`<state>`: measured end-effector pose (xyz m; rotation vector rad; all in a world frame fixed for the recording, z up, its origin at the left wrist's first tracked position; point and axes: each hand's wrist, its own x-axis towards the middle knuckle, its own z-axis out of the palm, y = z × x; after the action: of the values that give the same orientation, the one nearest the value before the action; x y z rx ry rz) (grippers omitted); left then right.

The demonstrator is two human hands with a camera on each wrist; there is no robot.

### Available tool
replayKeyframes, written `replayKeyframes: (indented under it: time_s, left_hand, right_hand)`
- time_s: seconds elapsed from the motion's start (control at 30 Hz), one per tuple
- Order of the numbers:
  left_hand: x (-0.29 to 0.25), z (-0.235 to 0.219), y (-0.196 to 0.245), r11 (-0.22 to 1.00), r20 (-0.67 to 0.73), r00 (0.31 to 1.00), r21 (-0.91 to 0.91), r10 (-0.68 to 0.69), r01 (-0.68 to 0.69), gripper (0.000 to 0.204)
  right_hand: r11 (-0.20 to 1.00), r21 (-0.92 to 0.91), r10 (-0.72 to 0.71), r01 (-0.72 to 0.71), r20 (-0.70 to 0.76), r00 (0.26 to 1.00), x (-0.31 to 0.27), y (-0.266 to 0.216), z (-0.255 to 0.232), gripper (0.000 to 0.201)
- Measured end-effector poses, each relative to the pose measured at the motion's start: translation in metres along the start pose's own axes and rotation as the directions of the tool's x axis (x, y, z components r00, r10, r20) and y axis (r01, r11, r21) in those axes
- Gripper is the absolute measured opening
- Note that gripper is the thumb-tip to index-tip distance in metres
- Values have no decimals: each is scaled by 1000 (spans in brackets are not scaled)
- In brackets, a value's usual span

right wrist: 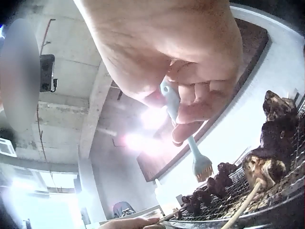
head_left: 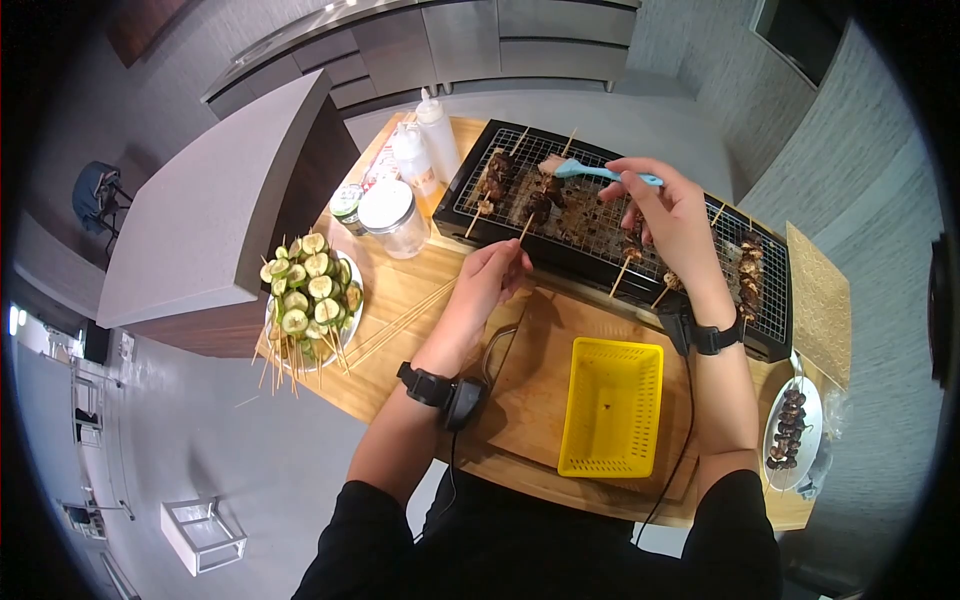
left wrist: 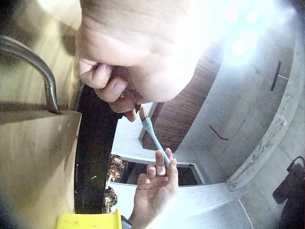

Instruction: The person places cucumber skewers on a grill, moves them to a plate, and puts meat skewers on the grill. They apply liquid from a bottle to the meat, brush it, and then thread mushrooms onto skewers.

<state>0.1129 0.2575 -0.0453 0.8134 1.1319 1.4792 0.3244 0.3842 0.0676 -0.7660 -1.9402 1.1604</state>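
My right hand (head_left: pixel 672 215) pinches the light blue handle of a basting brush (head_left: pixel 590 171) above the black grill (head_left: pixel 610 262). Its bristles are at the upper end of a dark meat skewer (head_left: pixel 541 204); whether they touch it, I cannot tell. The stick end of that skewer is pinched by my left hand (head_left: pixel 486 280) at the grill's near edge. In the right wrist view the brush head (right wrist: pixel 202 167) points down toward the dark meat (right wrist: pixel 220 180). The left wrist view shows my left hand (left wrist: pixel 138 52) with curled fingers.
Other meat skewers (head_left: pixel 750 275) lie on the grill. A plate of cucumber skewers (head_left: pixel 315 290), a lidded jar (head_left: pixel 392 212) and squeeze bottles (head_left: pixel 437 135) stand left. Nearest me, a yellow basket (head_left: pixel 611 405) sits on a wooden board (head_left: pixel 530 400). At right, a white plate (head_left: pixel 812 430) holds dark skewers.
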Motion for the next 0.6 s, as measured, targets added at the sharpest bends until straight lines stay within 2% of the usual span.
replayKeyframes:
  time_s: [0.13, 0.23, 0.33, 0.43, 0.53, 0.6]
  left_hand:
    - [0, 0, -1, 1000, -11, 1000, -8, 3, -3, 33]
    - [-1, 2, 1, 1000, -33, 999, -24, -4, 3, 30]
    - [-2, 1, 2, 999, -18, 1000, -31, 14, -15, 29]
    - [-2, 0, 3, 999, 2, 1000, -33, 20, -20, 29]
    - [-5, 3, 7, 998, 26, 998, -12, 57, -56, 28]
    - [-5, 3, 7, 997, 39, 997, -37, 64, -63, 27]
  right_hand:
    - [998, -52, -23, 23, -6, 1000, 1, 7, 0, 23]
    - [997, -23, -75, 74, -56, 996, 2, 6, 1, 23]
    - [996, -85, -15, 16, 12, 1000, 1, 5, 0, 23]
    - [999, -34, -20, 18, -37, 999, -1, 2, 2, 23]
    - [997, -82, -12, 13, 10, 1000, 0, 2, 1, 22]
    - [999, -38, -41, 40, -27, 999, -1, -1, 1, 22]
